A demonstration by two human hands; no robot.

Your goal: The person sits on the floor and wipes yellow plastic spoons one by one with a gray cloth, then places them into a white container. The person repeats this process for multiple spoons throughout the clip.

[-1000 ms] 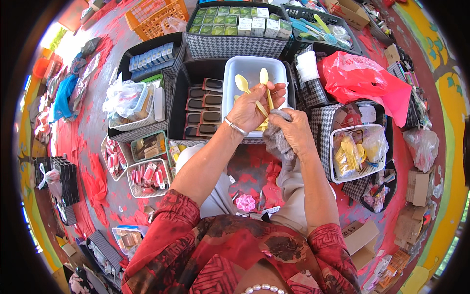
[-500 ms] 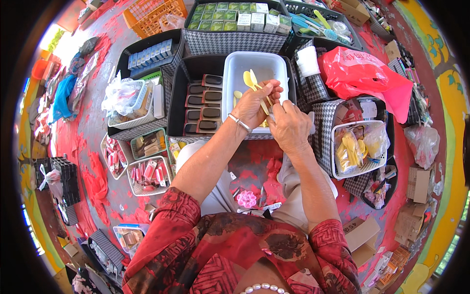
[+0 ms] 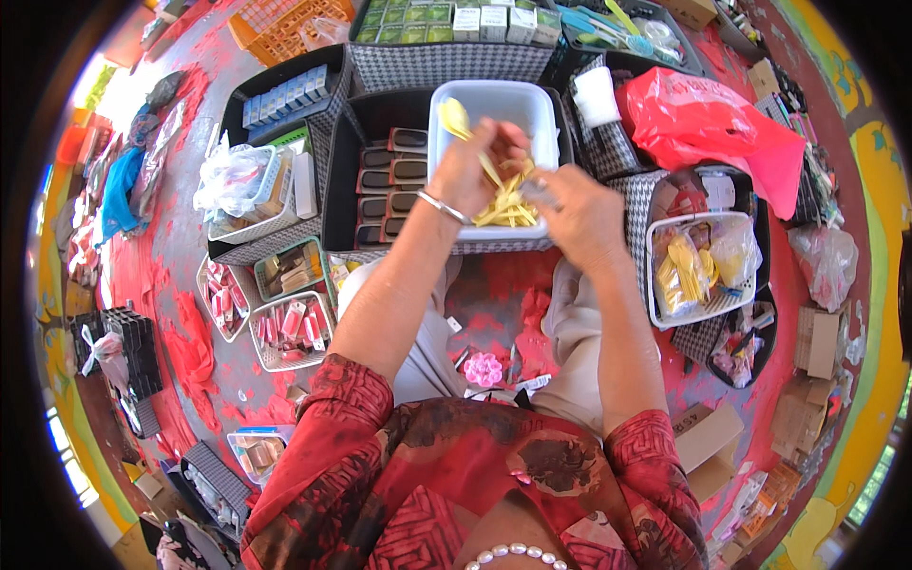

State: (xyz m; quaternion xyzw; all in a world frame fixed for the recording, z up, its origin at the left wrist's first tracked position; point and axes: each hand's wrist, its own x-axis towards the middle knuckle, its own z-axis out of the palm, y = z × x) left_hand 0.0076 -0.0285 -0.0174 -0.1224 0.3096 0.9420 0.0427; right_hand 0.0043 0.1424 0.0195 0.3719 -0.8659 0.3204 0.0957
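My left hand point(image 3: 467, 176) is closed round yellow plastic spoons point(image 3: 453, 117), whose bowls stick up past my thumb over the translucent white tub point(image 3: 439, 104). In the tub lies a pile of yellow spoon handles point(image 3: 509, 205), partly hidden behind my hands. At the tub's right edge is my right hand point(image 3: 581, 211), its fingers reaching toward the pile. Motion smears those fingertips, so whether they hold anything is unclear.
The tub rests in a black bin beside rows of dark oval-faced packs point(image 3: 377, 179). Right of it stands a white basket point(image 3: 655, 275) with bagged yellow spoons, below a red plastic bag point(image 3: 698, 114). Small baskets of pink items point(image 3: 292, 323) sit at left; green boxes point(image 3: 418, 33) lie ahead.
My hands, close together at the spoons before, have drawn apart. The spoon bowls have shifted left, and my right hand has moved slightly right. More of the yellow pile shows.
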